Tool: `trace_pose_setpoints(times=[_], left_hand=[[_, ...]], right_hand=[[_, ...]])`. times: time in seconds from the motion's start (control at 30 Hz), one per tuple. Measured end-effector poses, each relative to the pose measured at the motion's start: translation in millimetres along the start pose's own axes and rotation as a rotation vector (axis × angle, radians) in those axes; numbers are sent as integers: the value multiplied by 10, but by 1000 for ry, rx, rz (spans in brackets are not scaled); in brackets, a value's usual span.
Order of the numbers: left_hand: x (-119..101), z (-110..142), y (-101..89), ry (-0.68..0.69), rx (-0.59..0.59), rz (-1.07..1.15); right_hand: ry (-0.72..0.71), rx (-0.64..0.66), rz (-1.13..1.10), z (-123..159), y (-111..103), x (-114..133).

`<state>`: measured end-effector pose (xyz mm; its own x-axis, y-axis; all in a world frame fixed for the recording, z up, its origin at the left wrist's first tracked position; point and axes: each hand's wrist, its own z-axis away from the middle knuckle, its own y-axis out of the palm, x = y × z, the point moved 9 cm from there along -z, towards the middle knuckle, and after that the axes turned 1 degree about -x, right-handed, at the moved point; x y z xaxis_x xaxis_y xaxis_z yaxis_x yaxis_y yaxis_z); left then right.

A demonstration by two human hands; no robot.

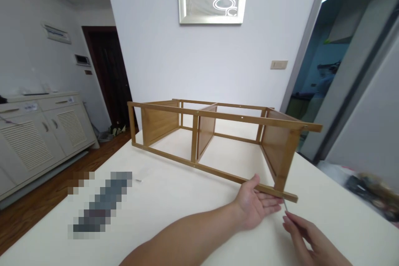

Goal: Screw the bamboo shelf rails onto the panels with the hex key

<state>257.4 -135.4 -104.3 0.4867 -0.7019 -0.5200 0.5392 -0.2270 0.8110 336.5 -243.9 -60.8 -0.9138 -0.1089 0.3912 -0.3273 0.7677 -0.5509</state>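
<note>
A wooden shelf frame [195,139] with several shelf panels lies on its side on the white table. My left hand [254,208] is palm up at its lower front rail, near the right end. The thumb points up by the rail, and the other fingers stretch out beneath it, their tips near a corner joint. My right hand [307,232] pinches a hex key [285,205], of which only a thin metal shaft shows. The shaft's upper end meets the underside of the rail by that joint; the rest is hidden in my fingers.
The white table [174,216] stands against a wall. A blurred-out dark object [104,205] and a small whitish scrap [139,180] lie on its left side. Bags and other items [374,191] are beyond the right edge. A louvred cabinet [46,133] stands at the left.
</note>
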Motion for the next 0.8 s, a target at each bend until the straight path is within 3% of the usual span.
trace_pose_setpoints(times=[0.07, 0.13, 0.27, 0.43, 0.67, 0.8], left_hand=[[20, 0, -1, 2, 5, 8], [41, -5, -6, 0, 11, 23], [65, -23, -11, -14, 21, 29], [84, -20, -8, -23, 23, 18], [105, -31, 0, -17, 35, 17], [94, -16, 10, -13, 27, 15]], right_hand=[[15, 12, -96, -26, -58, 68], [-58, -5, -140, -57, -118, 167], [-264, -46, -71, -64, -169, 291], [-355, -74, -31, -24, -184, 346], [-311, -34, -44, -124, -162, 408], [-132, -71, -126, -239, -203, 301]])
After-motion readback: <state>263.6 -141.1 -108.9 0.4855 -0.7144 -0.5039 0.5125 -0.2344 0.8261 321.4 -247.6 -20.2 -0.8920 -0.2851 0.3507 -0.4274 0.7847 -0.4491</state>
